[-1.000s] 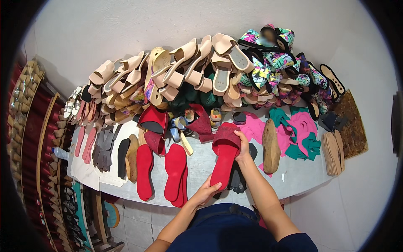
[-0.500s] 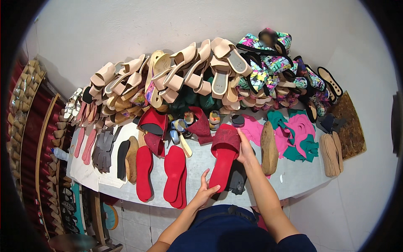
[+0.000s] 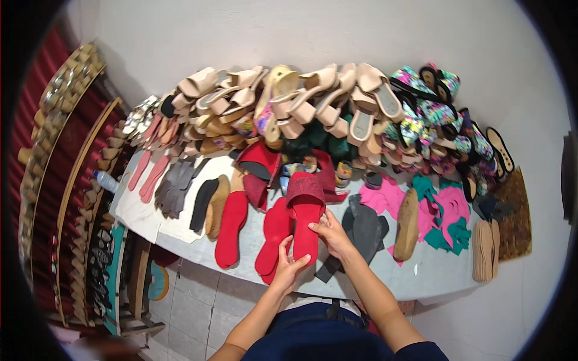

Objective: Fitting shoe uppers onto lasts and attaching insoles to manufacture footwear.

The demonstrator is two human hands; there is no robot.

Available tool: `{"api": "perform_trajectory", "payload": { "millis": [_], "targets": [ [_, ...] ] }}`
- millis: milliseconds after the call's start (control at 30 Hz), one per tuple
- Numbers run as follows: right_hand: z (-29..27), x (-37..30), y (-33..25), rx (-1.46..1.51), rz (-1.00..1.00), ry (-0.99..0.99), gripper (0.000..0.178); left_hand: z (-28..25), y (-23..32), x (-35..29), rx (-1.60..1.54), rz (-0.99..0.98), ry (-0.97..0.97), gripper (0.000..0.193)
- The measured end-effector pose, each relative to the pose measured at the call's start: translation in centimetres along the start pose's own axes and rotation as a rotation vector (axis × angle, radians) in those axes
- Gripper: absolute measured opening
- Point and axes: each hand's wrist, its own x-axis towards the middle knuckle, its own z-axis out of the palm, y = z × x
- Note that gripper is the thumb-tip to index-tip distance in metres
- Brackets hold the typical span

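Note:
Between my hands is a red slipper point(image 3: 308, 210) with a wide patterned strap at its far end. My left hand point(image 3: 290, 268) grips the heel end, thumb on the sole's top. On the slipper's right edge, my right hand point(image 3: 333, 237) is closed, thumb over the sole and the other fingers partly hidden. Just left of the slipper lie stacked red insoles point(image 3: 274, 234), partly covered by it. Farther left is another red insole point(image 3: 231, 231). Dark grey pieces point(image 3: 363, 228) lie to the right of my right hand, beside a wooden shoe last point(image 3: 407, 225).
Beige sandals point(image 3: 325, 99) and flower-patterned slippers point(image 3: 430, 114) are heaped along the table's back. Red straps point(image 3: 260, 162) lie before them. Pink and green scraps point(image 3: 448, 207) and tan soles point(image 3: 483, 249) are at right. Racks of shoe lasts point(image 3: 66, 102) stand at left.
The view has swung, so the table's contents sit farther right. My right hand has shifted from beside the strap down to the sole's edge. The slipper now overlaps the stacked insoles.

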Motion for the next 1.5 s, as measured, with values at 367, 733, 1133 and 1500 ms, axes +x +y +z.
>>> {"api": "perform_trajectory", "payload": {
  "millis": [367, 733, 1133, 1500],
  "targets": [
    [17.4, 2.4, 10.9, 0.119, 0.109, -0.189, 0.040, -11.8, 5.1, -7.7, 0.094, 0.444, 0.344, 0.057],
    [42.8, 1.7, 25.1, 0.024, 0.354, -0.399, 0.037, -29.8, 14.9, -22.7, -0.199, 0.601, 0.514, 0.059],
    [61.1, -0.1, 35.8, -0.099, 0.590, -0.686, 0.030, -41.9, 20.2, -32.0, -0.148, 0.772, 0.774, 0.048],
    [76.8, 6.2, 42.8, -0.155, 0.575, -0.897, 0.031, -55.0, 30.5, -32.6, -0.302, 1.070, 0.663, 0.044]
  ]
}}
